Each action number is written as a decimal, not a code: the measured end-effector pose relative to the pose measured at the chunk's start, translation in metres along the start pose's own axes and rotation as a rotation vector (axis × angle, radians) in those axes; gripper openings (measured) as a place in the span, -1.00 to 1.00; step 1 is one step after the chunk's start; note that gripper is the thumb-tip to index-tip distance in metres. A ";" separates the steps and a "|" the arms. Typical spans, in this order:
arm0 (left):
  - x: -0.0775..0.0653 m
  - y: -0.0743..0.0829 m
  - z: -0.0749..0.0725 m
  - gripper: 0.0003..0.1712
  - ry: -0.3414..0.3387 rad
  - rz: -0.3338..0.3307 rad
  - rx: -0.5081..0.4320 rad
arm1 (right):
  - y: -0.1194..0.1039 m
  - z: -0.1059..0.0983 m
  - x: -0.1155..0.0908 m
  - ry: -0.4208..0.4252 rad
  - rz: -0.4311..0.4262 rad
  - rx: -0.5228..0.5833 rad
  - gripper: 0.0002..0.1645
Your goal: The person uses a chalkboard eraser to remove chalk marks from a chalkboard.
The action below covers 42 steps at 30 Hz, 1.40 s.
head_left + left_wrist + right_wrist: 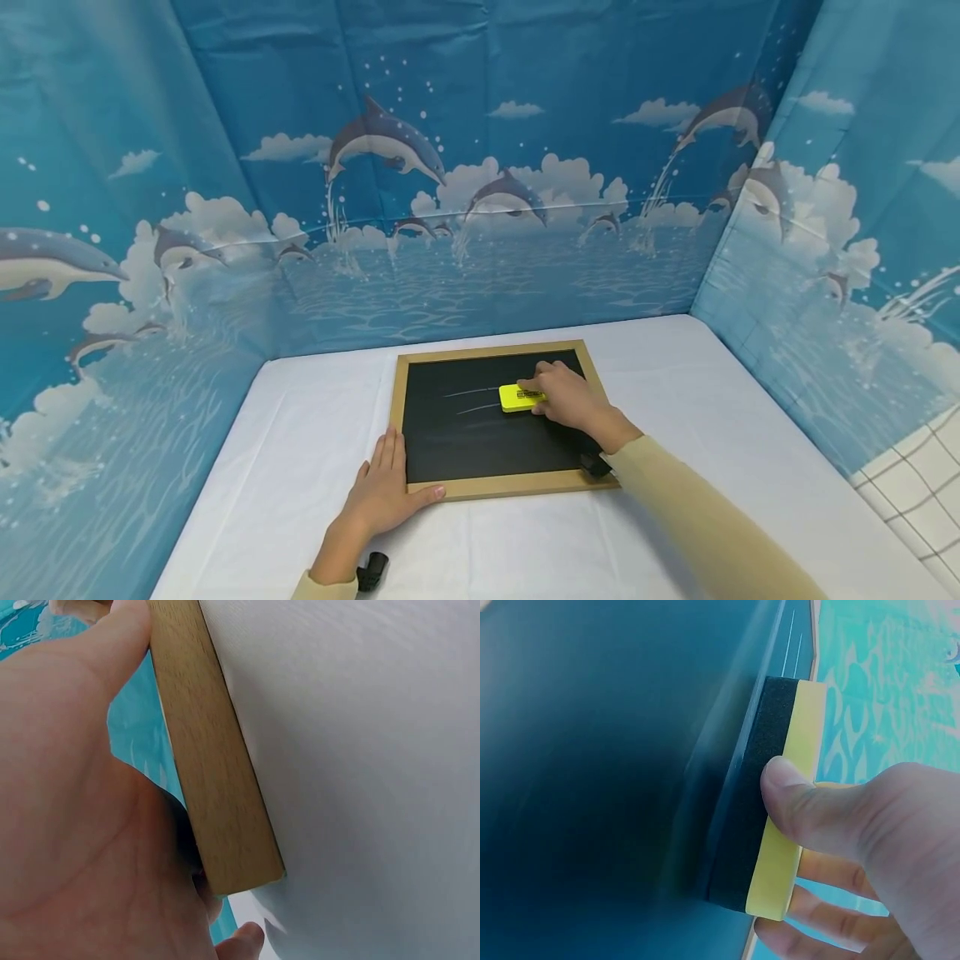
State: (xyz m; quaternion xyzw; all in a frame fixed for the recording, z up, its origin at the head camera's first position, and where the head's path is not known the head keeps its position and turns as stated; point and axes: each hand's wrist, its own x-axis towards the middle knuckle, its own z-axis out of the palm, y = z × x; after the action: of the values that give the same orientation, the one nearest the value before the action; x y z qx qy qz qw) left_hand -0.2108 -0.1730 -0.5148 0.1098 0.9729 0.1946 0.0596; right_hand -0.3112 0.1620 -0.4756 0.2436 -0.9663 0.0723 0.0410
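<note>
A small chalkboard (480,450) with a wooden frame lies flat on the white-covered table. My right hand (573,398) grips a yellow eraser (517,398), thumb on one long side and fingers on the other. The eraser's dark felt (742,817) sits against the board's surface in the right wrist view. Two thin white chalk lines (480,408) run out to the left of the eraser. At the frame's near left corner rests my left hand (381,492), fingers straight along the left side and thumb on the near edge. The left wrist view shows the wooden frame (214,765) beside the palm.
A white cloth (300,425) covers the table around the board. Blue curtains (480,283) with dolphins hang behind and at both sides. White checked fabric (918,483) shows at the right.
</note>
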 end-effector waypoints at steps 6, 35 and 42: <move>-0.001 -0.002 -0.001 0.44 -0.001 -0.016 0.008 | -0.007 0.008 0.010 -0.014 -0.012 -0.013 -0.30; -0.002 0.001 -0.002 0.43 -0.001 -0.014 -0.001 | -0.047 0.016 0.038 -0.033 -0.061 -0.048 -0.29; 0.000 -0.001 0.006 0.45 0.005 -0.003 0.011 | -0.062 0.019 0.045 -0.037 -0.084 -0.027 -0.28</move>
State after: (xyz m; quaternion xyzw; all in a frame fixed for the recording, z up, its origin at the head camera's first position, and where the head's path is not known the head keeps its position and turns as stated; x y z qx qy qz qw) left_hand -0.2104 -0.1720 -0.5212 0.1082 0.9742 0.1895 0.0570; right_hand -0.3223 0.0842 -0.4816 0.2847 -0.9567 0.0530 0.0295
